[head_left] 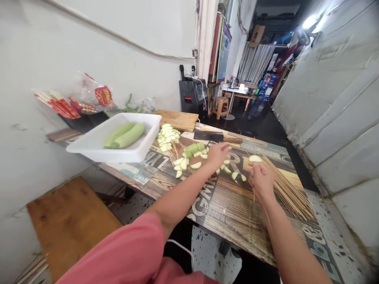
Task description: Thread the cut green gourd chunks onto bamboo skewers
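Observation:
My right hand (262, 178) is closed around a thin wooden skewer, whose lower end shows below my fist. A pale half-round zucchini slice (255, 158) sits on the skewer just above my fingers. My left hand (218, 154) hovers low over the cut zucchini, fingers stretched to the right, with no piece visible in them. Loose zucchini slices (196, 165) are scattered beneath and around it, beside a row of cut green zucchini (194, 149). Further left lies a pile of filled skewers (167, 136).
A bundle of bare skewers (291, 193) lies right of my right hand. Beyond my left hand rests a cleaver (209, 136), near a wooden board (177, 119). Two whole zucchinis (130, 136) lie in a white tub (89, 152). A black speaker (192, 96) stands behind the table.

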Motion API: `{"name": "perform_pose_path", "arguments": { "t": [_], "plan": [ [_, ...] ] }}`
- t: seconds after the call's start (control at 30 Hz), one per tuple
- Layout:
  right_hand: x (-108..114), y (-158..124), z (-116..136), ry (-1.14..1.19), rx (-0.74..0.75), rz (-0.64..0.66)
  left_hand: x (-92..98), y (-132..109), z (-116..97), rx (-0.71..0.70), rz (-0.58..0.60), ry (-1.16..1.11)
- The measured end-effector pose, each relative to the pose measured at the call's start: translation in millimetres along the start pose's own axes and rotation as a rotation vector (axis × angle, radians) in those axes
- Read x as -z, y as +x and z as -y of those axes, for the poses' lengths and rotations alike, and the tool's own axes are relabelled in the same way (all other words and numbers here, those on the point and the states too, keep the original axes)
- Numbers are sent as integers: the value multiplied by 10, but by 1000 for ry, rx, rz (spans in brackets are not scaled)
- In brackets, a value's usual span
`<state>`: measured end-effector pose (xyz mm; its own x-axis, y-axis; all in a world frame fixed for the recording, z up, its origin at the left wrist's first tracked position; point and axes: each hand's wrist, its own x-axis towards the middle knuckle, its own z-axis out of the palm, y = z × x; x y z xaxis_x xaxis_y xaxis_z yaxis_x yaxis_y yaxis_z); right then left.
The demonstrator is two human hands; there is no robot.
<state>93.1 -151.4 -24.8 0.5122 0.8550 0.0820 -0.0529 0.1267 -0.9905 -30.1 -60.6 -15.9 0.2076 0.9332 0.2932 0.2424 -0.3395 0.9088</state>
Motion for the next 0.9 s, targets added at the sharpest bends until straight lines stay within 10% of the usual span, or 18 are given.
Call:
{"name": "perform_pose_path", "arguments": {
  "t": [0.17,0.4,0.67,0.9],
  "plan": [
    [38,2,12,67,-62,-48,55,8,144,-127,137,745],
    [-1,-54,-23,2,-69,28,-76,-24,113,-161,332,917],
    [-33,-145,39,-25,-85,142,-7,88,161,-98,82,79],
    [-79,-277,2,-253,32,352,106,212,88,303,-45,-695]
  ]
}}
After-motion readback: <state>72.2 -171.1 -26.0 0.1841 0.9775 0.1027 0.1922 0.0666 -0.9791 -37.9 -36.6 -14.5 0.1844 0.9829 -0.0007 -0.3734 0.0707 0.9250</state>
